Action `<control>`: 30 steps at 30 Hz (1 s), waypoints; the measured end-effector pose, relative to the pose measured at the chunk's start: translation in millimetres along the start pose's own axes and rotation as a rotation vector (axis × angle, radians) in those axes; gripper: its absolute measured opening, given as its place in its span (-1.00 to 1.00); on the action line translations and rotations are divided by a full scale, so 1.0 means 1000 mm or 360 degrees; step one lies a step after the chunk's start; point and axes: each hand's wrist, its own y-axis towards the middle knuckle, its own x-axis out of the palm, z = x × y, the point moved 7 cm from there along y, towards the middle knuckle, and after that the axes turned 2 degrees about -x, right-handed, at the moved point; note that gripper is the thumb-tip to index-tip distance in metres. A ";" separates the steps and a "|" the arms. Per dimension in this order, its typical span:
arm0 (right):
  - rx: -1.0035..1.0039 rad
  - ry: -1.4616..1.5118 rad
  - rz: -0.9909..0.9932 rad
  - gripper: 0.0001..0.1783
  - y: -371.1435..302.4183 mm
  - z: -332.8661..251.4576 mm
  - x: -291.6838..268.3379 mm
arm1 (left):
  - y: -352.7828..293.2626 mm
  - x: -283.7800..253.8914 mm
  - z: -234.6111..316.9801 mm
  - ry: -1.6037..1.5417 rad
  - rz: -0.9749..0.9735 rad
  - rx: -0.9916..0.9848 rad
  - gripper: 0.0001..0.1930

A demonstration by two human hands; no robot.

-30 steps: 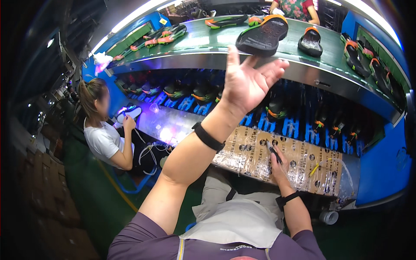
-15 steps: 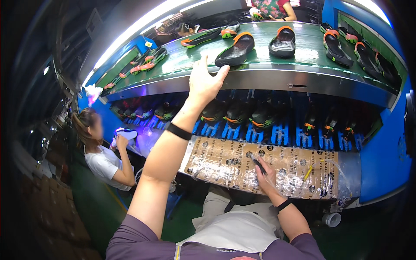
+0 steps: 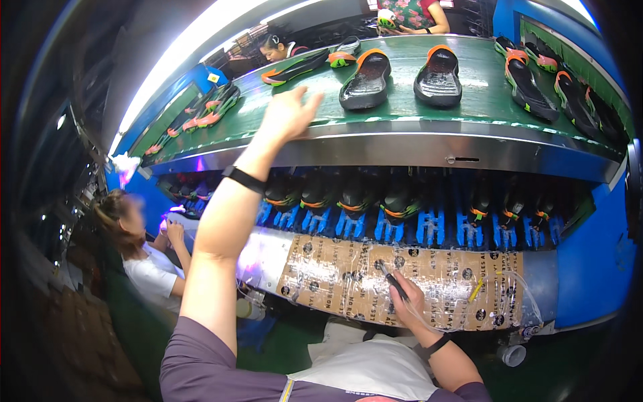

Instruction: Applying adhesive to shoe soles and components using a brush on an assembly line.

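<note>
My left hand [image 3: 291, 114] is raised over the near edge of the green conveyor belt [image 3: 288, 100], fingers apart and holding nothing. Just right of it, without contact, lies a black shoe sole with an orange heel [image 3: 365, 84]. A second such sole [image 3: 438, 79] lies beside that one. Beyond my fingers is a black, orange and green sole [image 3: 295, 68], lying at a slant. Low over the cardboard-covered ledge [image 3: 348, 275], my right hand [image 3: 408, 299] is closed around a slim black-handled tool [image 3: 394, 283]. A thin clear tube appears to trail from it.
Under the belt, dark shoe uppers [image 3: 353, 194] sit in a row on blue racks [image 3: 430, 228]. More soles lie at the right [image 3: 529, 84] and left [image 3: 213, 110]. A co-worker in white [image 3: 151, 275] works at the left; others are across the belt. A yellow stick [image 3: 475, 290] lies on the cardboard.
My left hand has moved left, away from the near black sole, which now points straighter toward me. My right hand still grips the slim tool. The view has shifted slightly.
</note>
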 end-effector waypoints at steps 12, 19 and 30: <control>-0.0004 -0.0038 -0.0083 -0.51 0.012 0.003 0.000 | 0.060 -0.023 -0.371 0.1783 -0.0189 -0.0625 -0.51; 0.0001 -0.0099 -0.0203 -0.51 0.017 -0.002 0.004 | 0.061 -0.030 -0.411 0.1544 -0.0088 -0.0193 -0.63; -0.0008 -0.0107 -0.0020 -0.58 0.005 0.001 0.007 | -0.011 -0.091 -0.266 -0.0133 0.0214 -0.0422 -0.55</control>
